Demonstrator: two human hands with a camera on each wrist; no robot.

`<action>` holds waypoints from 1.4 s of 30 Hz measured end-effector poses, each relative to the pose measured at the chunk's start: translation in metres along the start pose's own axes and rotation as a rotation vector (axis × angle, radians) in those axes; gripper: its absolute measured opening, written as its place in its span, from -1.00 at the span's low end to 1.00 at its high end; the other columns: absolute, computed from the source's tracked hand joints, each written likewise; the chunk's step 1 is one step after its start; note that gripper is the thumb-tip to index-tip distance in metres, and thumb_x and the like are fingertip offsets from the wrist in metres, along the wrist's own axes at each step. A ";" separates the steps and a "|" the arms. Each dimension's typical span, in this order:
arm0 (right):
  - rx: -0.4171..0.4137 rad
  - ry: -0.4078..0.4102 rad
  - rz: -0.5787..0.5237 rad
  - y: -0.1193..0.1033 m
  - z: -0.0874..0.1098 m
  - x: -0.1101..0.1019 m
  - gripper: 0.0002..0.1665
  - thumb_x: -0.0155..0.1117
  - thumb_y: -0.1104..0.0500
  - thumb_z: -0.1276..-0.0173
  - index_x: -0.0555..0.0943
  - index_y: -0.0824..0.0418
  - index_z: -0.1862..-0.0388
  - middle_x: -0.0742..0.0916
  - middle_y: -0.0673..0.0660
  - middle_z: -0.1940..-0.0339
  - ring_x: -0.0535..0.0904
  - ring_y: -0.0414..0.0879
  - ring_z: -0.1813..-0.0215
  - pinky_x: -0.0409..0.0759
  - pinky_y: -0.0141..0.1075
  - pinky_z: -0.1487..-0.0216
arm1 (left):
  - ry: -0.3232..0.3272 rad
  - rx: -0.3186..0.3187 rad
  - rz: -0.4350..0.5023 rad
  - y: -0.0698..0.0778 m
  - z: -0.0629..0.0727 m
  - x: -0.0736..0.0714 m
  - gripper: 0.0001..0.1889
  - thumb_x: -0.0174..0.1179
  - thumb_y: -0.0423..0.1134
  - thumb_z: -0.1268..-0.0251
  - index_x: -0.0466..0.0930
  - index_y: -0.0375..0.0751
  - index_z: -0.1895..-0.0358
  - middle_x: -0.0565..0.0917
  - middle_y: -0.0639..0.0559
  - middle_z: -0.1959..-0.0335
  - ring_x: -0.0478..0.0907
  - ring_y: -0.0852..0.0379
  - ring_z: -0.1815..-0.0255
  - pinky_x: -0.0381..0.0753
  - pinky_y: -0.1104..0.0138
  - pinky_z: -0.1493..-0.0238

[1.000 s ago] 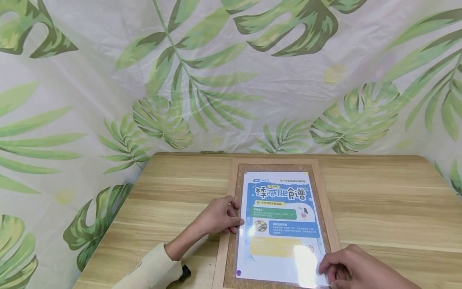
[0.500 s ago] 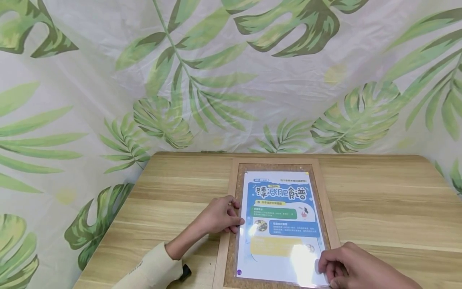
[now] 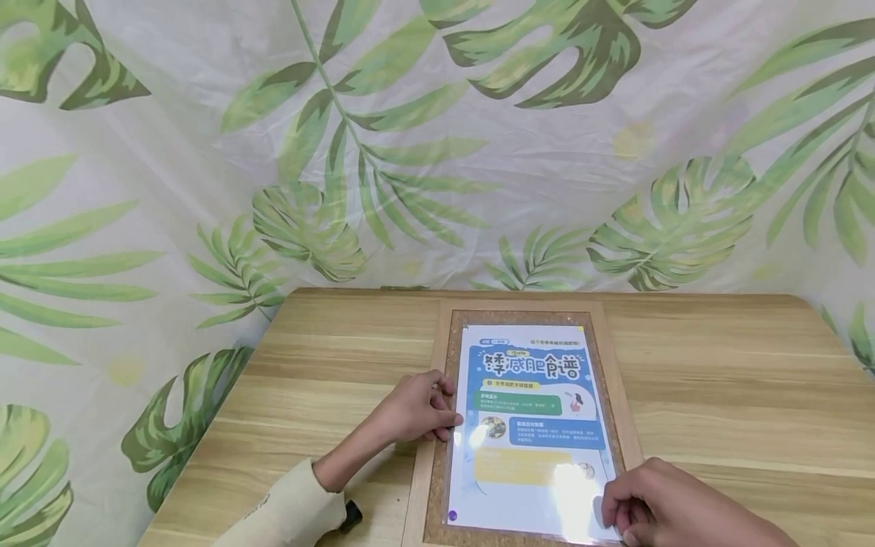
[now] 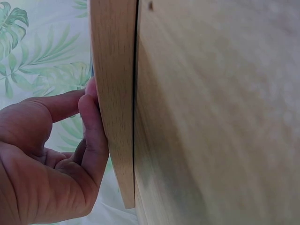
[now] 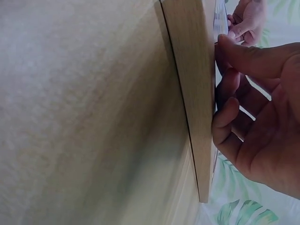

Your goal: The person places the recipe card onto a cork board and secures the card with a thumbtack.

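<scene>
A laminated poster (image 3: pixel 519 497) with blue, green and yellow panels lies on a wood-framed corkboard (image 3: pixel 614 380). At its lower left corner is a purple pushpin (image 3: pixel 453 516); a yellow one (image 3: pixel 580 329) marks the upper right. My left hand (image 3: pixel 415 408) pinches the sheet's left edge, its bent fingers against the frame, as the left wrist view also shows. Near the lower right corner, my right hand (image 3: pixel 673 505) grips the right edge between thumb and curled fingers. In the right wrist view, its other fingers touch the frame's side (image 5: pixel 190 70). The exact finger contact is partly hidden.
The board lies on a wood-grain table (image 3: pixel 738 380). Behind it hangs a leaf-patterned curtain (image 3: pixel 424 152), meeting the table's back edge. A small black object (image 3: pixel 351 516) shows beside my left sleeve (image 3: pixel 294 505). Light glares off the poster's lower part.
My right hand has shifted very slightly at the poster's lower right edge. The left hand, poster and board look unmoved.
</scene>
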State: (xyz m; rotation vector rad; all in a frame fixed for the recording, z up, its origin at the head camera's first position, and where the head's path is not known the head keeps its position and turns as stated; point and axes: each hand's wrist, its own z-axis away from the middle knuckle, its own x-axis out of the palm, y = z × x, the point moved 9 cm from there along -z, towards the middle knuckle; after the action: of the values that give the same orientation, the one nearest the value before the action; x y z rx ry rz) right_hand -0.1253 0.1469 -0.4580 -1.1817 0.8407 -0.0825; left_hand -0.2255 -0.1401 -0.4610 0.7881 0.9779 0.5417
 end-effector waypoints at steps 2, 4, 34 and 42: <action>0.027 -0.010 -0.016 0.002 -0.001 0.000 -0.54 0.37 0.52 -0.17 0.76 -0.09 0.29 0.65 -0.32 0.49 0.49 -0.51 0.45 0.57 -0.50 0.49 | 0.001 -0.003 -0.002 0.000 0.000 0.000 -0.64 0.48 -0.37 -0.35 0.53 -0.35 -0.08 0.76 -0.02 0.45 0.73 0.13 0.55 0.77 0.28 0.51; 0.052 -0.025 -0.035 0.003 -0.002 0.000 -0.52 0.35 0.53 -0.18 0.77 -0.10 0.29 0.66 -0.32 0.49 0.51 -0.50 0.46 0.59 -0.48 0.49 | 0.003 -0.005 -0.004 0.000 0.000 0.000 -0.64 0.48 -0.37 -0.35 0.53 -0.35 -0.08 0.76 -0.02 0.46 0.73 0.13 0.55 0.77 0.28 0.51; -0.113 -0.173 0.176 -0.017 -0.031 -0.002 -0.36 0.34 0.64 0.13 0.77 -0.13 0.38 0.65 -0.31 0.51 0.43 -0.56 0.46 0.54 -0.56 0.53 | 0.012 -0.004 0.002 0.001 0.001 0.000 -0.62 0.48 -0.37 -0.35 0.53 -0.37 -0.09 0.76 -0.03 0.45 0.73 0.12 0.55 0.77 0.28 0.51; -0.074 -0.151 0.263 -0.020 -0.034 0.001 -0.34 0.36 0.65 0.28 0.71 -0.14 0.50 0.60 -0.35 0.59 0.39 -0.55 0.51 0.45 -0.58 0.54 | 0.008 -0.014 0.006 -0.001 -0.001 0.001 -0.61 0.49 -0.36 -0.34 0.54 -0.36 -0.10 0.76 -0.03 0.44 0.74 0.12 0.55 0.77 0.27 0.51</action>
State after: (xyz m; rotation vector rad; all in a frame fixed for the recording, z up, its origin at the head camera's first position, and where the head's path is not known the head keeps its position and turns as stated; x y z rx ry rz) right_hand -0.1390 0.1120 -0.4460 -1.1213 0.8638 0.2524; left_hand -0.2258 -0.1393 -0.4623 0.7765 0.9786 0.5568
